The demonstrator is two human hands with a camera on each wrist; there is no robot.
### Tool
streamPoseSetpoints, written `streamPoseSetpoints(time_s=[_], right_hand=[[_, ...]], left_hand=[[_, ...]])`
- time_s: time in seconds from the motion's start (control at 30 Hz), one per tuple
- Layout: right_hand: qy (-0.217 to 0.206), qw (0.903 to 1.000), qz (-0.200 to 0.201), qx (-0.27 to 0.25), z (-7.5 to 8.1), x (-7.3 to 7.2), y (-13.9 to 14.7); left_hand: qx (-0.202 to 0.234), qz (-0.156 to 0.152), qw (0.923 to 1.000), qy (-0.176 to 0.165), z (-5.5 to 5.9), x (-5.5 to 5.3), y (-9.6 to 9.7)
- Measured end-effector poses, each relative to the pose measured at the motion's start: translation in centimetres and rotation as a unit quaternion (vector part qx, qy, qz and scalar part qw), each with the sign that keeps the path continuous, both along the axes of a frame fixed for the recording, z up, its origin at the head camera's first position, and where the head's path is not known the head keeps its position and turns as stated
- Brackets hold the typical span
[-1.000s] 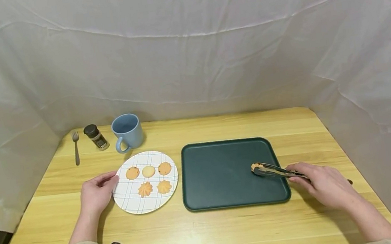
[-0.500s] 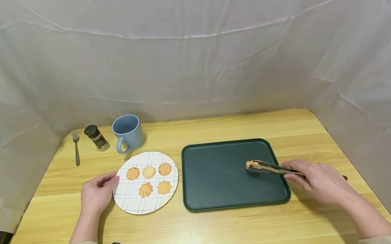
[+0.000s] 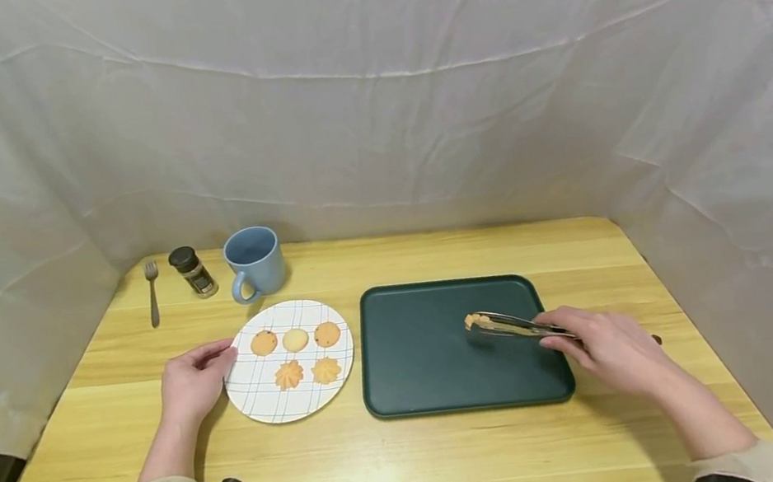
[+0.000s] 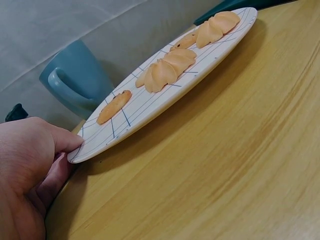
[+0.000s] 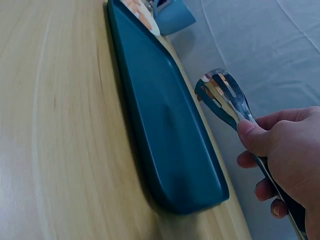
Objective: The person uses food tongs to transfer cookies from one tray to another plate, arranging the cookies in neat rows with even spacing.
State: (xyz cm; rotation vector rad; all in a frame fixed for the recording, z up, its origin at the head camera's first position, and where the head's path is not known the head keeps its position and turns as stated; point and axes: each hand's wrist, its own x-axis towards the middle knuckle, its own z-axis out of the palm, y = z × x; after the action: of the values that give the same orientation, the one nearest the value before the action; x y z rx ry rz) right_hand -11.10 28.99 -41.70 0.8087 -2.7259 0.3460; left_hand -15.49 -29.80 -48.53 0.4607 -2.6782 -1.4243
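On the left, my left hand (image 3: pixel 186 385) pinches the rim of a white checked plate (image 3: pixel 247 391), thumb on top and fingers beneath. Three round cookies (image 3: pixel 294 339) lie in its upper row, with two ridged, flower-shaped cookies (image 3: pixel 289 374) below them. The plate's near side shows a gap over the table in the left wrist view. My right hand (image 3: pixel 608 345) grips metal tongs (image 5: pixel 231 102) with their tips squeezed on another cookie (image 3: pixel 475 321). This cookie is held above the dark green tray (image 3: pixel 429 372), partly hidden by the tong heads.
Behind the plate stands a blue mug (image 3: pixel 255 262), its handle toward the front left. A black-capped spice jar (image 3: pixel 193 272) and a fork (image 3: pixel 153 294) are farther left. The wooden table (image 3: pixel 391 473) ends at a pale cloth (image 3: pixel 371 135) along the back and sides.
My right hand has moved left with the tongs, bringing the cookie from the tray's right part up toward its middle. The left hand and plate stay in place.
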Motion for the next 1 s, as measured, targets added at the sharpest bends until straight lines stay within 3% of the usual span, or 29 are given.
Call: streamPoseSetpoints(time_s=[0.33,0.7,1.0], right_hand=[[0.004,0.9998,0.018,-0.003,0.5,-0.8,-2.2],[-0.020,0.9990,0.038,-0.010,1.0,-1.9,-5.4],[-0.019,0.9968,0.076,-0.016,1.3,-2.8,-8.6]], left_hand=[[-0.004,0.001,1.0000,0.000,-0.1,-0.1,0.0],[-0.008,-0.002,1.0000,0.000,-0.5,-0.2,-0.4],[-0.006,-0.001,0.9999,0.008,-0.3,-0.2,-0.2]])
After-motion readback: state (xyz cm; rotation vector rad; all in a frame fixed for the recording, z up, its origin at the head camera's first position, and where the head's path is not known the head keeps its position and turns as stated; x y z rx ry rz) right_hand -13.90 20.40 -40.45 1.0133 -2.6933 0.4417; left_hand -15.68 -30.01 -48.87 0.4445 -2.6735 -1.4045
